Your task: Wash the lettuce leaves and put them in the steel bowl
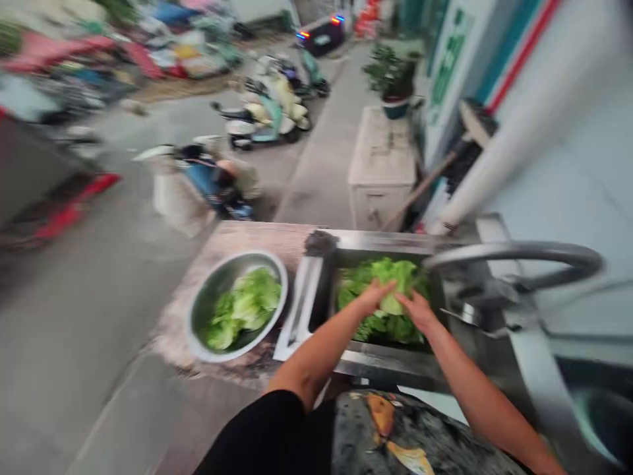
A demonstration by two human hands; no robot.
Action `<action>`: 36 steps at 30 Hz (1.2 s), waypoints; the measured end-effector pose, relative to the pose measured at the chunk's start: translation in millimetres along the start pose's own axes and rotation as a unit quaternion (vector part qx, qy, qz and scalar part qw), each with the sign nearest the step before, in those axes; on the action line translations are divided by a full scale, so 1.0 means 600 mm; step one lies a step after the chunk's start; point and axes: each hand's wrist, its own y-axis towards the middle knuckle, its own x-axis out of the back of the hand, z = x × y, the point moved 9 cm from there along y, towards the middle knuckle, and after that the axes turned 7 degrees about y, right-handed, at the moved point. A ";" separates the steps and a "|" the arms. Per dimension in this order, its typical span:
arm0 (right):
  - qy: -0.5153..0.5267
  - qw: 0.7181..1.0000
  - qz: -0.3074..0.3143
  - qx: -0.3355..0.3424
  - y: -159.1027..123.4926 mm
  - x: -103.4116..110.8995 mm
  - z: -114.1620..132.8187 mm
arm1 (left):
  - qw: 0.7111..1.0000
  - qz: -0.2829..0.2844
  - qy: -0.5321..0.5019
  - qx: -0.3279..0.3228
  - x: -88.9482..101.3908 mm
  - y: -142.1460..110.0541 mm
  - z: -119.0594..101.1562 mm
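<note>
Both of my hands reach into a metal sink [380, 359] filled with green lettuce leaves [388, 326]. Between them is a bright lettuce head [393, 270], lifted a little above the other leaves. My left hand [374, 295] holds it from the left, fingers pointing inward. On its right side, my right hand [419, 310] grips it too. The leaves and some blur hide part of the fingertips. To the left of the sink, a round metal basin [198, 340] holds more pale green lettuce [244, 309].
The basin rests on a stone-like slab [173, 330] beside the sink. A curved grey faucet pipe [524, 251] arches at the sink's right. Beyond stand a cabinet [380, 158] with a potted plant [390, 72] and several parked scooters [267, 119]. A white pipe [519, 112] slants along the right wall.
</note>
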 end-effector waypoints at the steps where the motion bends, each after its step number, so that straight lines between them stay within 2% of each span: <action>1: 0.022 0.999 -0.039 -0.020 -0.024 0.047 -0.003 | 0.999 0.019 -0.004 0.041 0.000 0.023 0.024; 3: 0.084 0.990 -0.092 -0.069 -0.048 0.092 -0.016 | 0.993 0.040 -0.016 0.108 0.005 0.055 0.064; 6: 0.181 0.969 -0.116 -0.120 -0.047 0.091 -0.031 | 0.988 0.034 -0.042 0.147 0.026 0.066 0.086; 10: 0.245 0.955 -0.097 -0.136 -0.043 0.072 -0.038 | 0.994 0.035 -0.003 0.099 0.037 0.063 0.077; 14: 0.214 0.966 -0.086 -0.120 -0.049 0.070 -0.035 | 0.996 0.051 0.054 0.046 0.021 0.066 0.073; 17: 0.180 0.978 -0.079 -0.069 -0.048 0.071 -0.018 | 0.998 0.040 0.050 0.027 0.018 0.068 0.067; 19: 0.185 0.978 -0.090 -0.041 -0.047 0.077 -0.007 | 0.999 0.019 0.019 0.044 0.025 0.067 0.064; 22: 0.231 0.964 -0.118 -0.062 -0.046 0.087 -0.012 | 0.992 -0.004 -0.041 0.117 0.033 0.062 0.064; 26: 0.278 0.948 -0.133 -0.081 -0.043 0.085 -0.019 | 0.974 0.025 -0.117 0.191 0.014 0.053 0.058; 31: 0.289 0.943 -0.156 -0.058 -0.042 0.085 -0.013 | 0.966 0.030 -0.149 0.211 0.002 0.037 0.048; 36: 0.269 0.928 -0.238 -0.103 -0.051 0.105 -0.040 | 0.964 0.039 -0.158 0.212 0.001 0.022 0.038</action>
